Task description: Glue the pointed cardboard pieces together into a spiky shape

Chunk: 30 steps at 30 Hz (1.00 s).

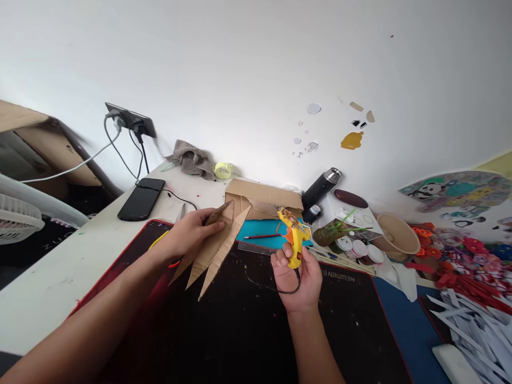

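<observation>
My left hand (192, 232) is closed on a bundle of long pointed cardboard strips (216, 248), which fan out down and to the left above the black desk mat (240, 330). To its right, my right hand (298, 277) grips a yellow hot glue gun (294, 234) by the handle, nozzle aimed up and left toward the cardboard. The gun's black cord (276, 288) loops under my right hand. The two hands are a short way apart.
A cardboard box (264, 197) lies behind the hands, with a black flask (320, 188), a red pencil (264, 236) and a clear ruler (256, 247) nearby. A phone (141, 200) lies at left by cables. Paper cups, round lids and red and white paper scraps crowd the right side.
</observation>
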### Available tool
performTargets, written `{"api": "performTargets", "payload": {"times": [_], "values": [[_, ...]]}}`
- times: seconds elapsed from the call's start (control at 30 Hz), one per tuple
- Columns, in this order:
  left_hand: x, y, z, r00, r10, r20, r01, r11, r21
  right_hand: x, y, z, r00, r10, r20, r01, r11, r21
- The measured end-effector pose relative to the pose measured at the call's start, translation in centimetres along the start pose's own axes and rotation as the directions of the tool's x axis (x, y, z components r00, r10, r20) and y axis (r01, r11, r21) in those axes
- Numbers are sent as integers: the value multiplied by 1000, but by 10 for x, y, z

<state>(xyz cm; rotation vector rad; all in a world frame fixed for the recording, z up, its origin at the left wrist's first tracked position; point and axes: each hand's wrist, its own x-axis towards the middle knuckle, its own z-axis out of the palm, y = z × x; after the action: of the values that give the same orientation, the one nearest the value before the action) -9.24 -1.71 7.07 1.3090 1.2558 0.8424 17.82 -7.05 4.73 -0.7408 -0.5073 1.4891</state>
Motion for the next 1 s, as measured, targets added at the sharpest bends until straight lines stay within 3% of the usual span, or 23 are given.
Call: {"api": "performTargets", "payload": {"times": [0.13,0.27,0.43,0.67,0.8,1.0], "values": [[4,2,6,998,-16,68,7,991,134,-4,4,0,998,45,50,-45,999,6],[10,4,8,993,-21,114,-11,963,271,-5,11,-4,991,76,113,-63,991,-118],[20,3,14,996,48,79,-74,929,363,4,8,0,985,84,150,-47,970,-239],[24,-13,16,997,60,39,-69,947,315,21,10,10,975,106,196,-37,945,-325],[23,-21,16,999,43,-11,-38,954,297,22,15,12,972,128,197,-18,876,-483],[20,-23,20,997,74,-29,-61,948,312,19,11,20,986,86,146,50,677,-735]]}}
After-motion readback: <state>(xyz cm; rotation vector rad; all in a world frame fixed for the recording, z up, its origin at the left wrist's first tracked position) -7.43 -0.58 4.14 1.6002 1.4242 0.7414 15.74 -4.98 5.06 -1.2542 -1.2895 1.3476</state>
